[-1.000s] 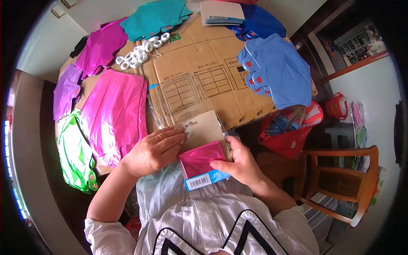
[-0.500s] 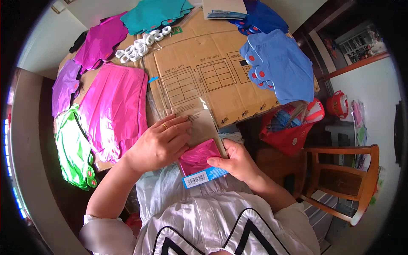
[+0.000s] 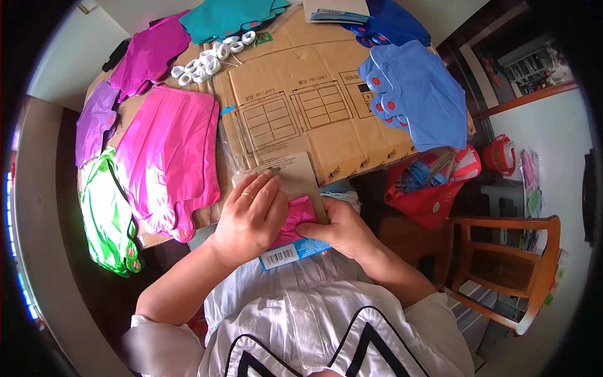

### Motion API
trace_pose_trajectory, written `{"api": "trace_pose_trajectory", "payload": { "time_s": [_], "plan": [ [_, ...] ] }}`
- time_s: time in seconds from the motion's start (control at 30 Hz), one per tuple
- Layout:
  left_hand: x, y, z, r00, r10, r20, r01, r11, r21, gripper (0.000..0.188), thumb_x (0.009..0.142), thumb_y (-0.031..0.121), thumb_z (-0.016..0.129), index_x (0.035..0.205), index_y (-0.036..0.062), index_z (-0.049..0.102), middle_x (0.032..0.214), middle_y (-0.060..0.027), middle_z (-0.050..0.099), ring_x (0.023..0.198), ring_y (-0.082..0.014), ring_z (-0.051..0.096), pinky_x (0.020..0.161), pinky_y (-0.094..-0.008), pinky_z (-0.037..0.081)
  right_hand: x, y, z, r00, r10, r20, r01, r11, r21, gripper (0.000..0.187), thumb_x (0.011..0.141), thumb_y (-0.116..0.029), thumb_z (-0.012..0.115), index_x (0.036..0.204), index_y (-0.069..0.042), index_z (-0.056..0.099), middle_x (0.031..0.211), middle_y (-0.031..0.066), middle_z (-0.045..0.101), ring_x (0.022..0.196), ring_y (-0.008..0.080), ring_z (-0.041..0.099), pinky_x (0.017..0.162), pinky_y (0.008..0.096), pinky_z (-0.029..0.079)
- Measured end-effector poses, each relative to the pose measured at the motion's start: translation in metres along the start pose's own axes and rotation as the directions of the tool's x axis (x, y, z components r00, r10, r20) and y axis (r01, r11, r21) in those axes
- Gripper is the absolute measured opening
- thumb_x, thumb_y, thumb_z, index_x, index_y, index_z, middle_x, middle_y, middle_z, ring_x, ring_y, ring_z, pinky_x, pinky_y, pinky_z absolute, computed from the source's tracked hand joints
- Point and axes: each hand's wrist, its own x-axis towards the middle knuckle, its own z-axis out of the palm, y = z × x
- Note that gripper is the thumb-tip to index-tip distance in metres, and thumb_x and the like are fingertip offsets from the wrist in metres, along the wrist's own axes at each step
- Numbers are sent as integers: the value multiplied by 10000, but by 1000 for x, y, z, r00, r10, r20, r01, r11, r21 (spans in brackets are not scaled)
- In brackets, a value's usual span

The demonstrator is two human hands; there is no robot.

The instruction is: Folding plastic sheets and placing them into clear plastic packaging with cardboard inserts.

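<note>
My right hand (image 3: 342, 229) grips the right side of a flat package, its thumb on top and its other fingers tucked out of sight. Shiny pink folded foil (image 3: 300, 217) lies on the package's beige card (image 3: 298, 168). A blue strip (image 3: 312, 247) with a barcode runs along the near end. My left hand (image 3: 251, 217) rests over the package's left part, its fingers stretched out side by side and lying on the card. That hand hides part of the foil, and its thumb is not visible.
A large cardboard sheet (image 3: 339, 144) covers the table. Pink foil balloons (image 3: 166, 151), green ones (image 3: 107, 207) and light blue ones (image 3: 421, 94) lie around it. White ribbon rolls (image 3: 201, 66) sit farther back. At right are a red bag (image 3: 421, 201) and a wooden chair (image 3: 534, 276).
My left hand's fingers have swung to point farther away from me and cover more of the foil. The clear film standing above the card no longer shows. The package's near end has shifted slightly left.
</note>
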Motion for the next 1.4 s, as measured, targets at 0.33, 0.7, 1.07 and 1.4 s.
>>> {"api": "trace_pose_trajectory", "payload": {
  "time_s": [0.33,0.7,1.07,1.4],
  "plan": [
    [-9,-8,-32,972,118,204,-122,992,9,328,731,82,620,1031,-47,648,1135,-169,622,1116,-331,601,960,-492,478,-1,-15,6,991,-134,-9,134,990,45,271,843,-76,702,1087,18,630,969,26,672,846,68,590,745,236,494],
    [-78,32,-14,678,-735,32,453,382,-806,278,830,15,637,1096,3,559,1101,-134,592,979,-197,590,844,-318,485,-5,-17,-7,996,-87,-24,90,984,156,307,853,-136,721,1105,7,619,968,41,679,813,69,618,710,226,513],
    [-28,53,13,310,-581,753,79,-773,-629,188,992,146,501,1056,17,622,998,-75,685,900,-153,659,804,-308,533,-32,-37,4,836,-456,-305,74,645,-761,566,779,-410,763,1151,-31,568,853,128,653,673,272,632,600,341,491],
    [-23,53,12,285,-588,757,76,-773,-629,200,984,190,501,1058,44,617,1016,-76,672,887,-163,645,819,-325,525,-26,-21,9,399,-601,692,343,-602,-721,277,783,-119,636,1005,42,671,1034,153,621,943,270,565,796,362,471]
  ]
}}
